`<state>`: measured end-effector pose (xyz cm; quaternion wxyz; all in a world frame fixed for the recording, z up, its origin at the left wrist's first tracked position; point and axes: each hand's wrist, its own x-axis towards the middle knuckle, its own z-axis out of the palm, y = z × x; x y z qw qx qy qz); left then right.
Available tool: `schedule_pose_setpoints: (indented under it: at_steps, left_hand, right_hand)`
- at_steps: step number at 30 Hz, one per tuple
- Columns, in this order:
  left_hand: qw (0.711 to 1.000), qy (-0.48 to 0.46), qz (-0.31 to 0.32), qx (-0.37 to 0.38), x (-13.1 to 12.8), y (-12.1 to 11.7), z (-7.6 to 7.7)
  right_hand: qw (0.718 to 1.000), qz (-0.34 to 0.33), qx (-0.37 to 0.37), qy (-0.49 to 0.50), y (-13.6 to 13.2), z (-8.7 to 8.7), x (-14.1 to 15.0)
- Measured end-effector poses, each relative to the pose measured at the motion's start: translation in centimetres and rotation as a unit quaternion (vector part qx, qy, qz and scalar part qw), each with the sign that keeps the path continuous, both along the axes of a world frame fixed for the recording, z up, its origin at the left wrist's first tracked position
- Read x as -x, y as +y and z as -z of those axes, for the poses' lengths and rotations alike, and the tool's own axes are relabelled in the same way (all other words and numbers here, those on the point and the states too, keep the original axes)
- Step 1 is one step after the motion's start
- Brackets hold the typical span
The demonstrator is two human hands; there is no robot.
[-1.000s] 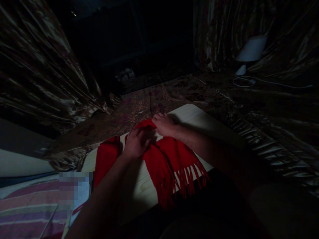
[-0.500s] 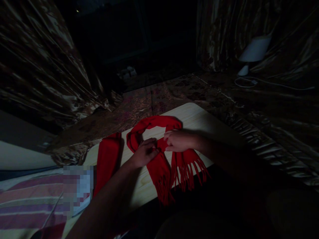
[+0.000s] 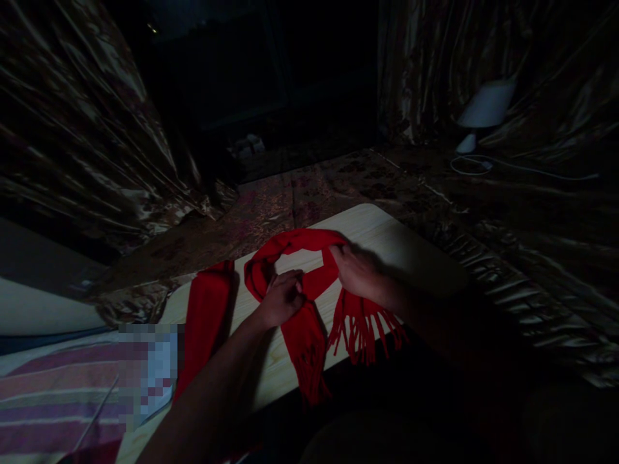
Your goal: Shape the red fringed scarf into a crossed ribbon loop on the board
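Dim room, patterned curtains [image 3: 97, 135] hung beyond a wood-grain table [image 3: 387, 241], white-shaded lamp [image 3: 488, 105] placed beyond its right, red fringed scarf [image 3: 319, 281] looped on the table, touched by left hand [image 3: 282, 301], fingers bent, and right hand [image 3: 356, 270], fingers partly hidden, pinching indiscernible.

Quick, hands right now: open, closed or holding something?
Left hand: on the looped red scarf, near-left side; grip unclear.
Right hand: on the same scarf, right side; grip unclear.
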<state>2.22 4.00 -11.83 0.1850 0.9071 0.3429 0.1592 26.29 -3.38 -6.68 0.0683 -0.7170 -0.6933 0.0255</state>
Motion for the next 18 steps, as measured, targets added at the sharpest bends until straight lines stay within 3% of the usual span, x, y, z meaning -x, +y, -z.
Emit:
schedule_pose_setpoints:
  at_steps: [4,7,9,10,12,14,16,18]
  left_hand:
    - [1.000,0.008,0.006,0.012,0.2,0.1,0.0]
    - [1.000,-0.006,0.012,0.024,0.1,0.2,-0.3]
    - [0.999,-0.019,0.008,0.046,-0.1,0.3,-1.0]
    - [0.998,-0.025,-0.007,0.052,-0.2,0.4,-1.5]
    - [0.997,-0.029,-0.067,0.020,-0.4,0.6,-2.6]
    - [0.985,-0.006,-0.152,-0.082,-0.5,1.0,-3.5]
    - [0.957,0.050,-0.231,-0.166,-0.1,1.8,-3.7]
    - [0.942,0.114,-0.276,-0.152,0.7,3.4,-2.9]
  right_hand:
    - [0.993,-0.090,-0.075,-0.016,-0.6,-1.6,-1.2]
    - [0.975,-0.222,0.025,0.002,-0.8,-2.4,-1.8]
    - [0.966,-0.247,0.060,0.049,0.0,-2.7,-2.0]
    - [0.970,-0.229,0.040,0.068,0.7,-2.8,-2.0]
    - [0.980,-0.179,-0.040,0.077,2.7,-2.9,-1.9]
    - [0.978,-0.176,-0.095,0.055,5.1,-2.5,-1.6]
    - [0.969,-0.219,-0.104,0.038,7.3,-1.4,-1.2]
    - [0.968,-0.244,-0.065,0.011,9.2,0.1,-0.9]
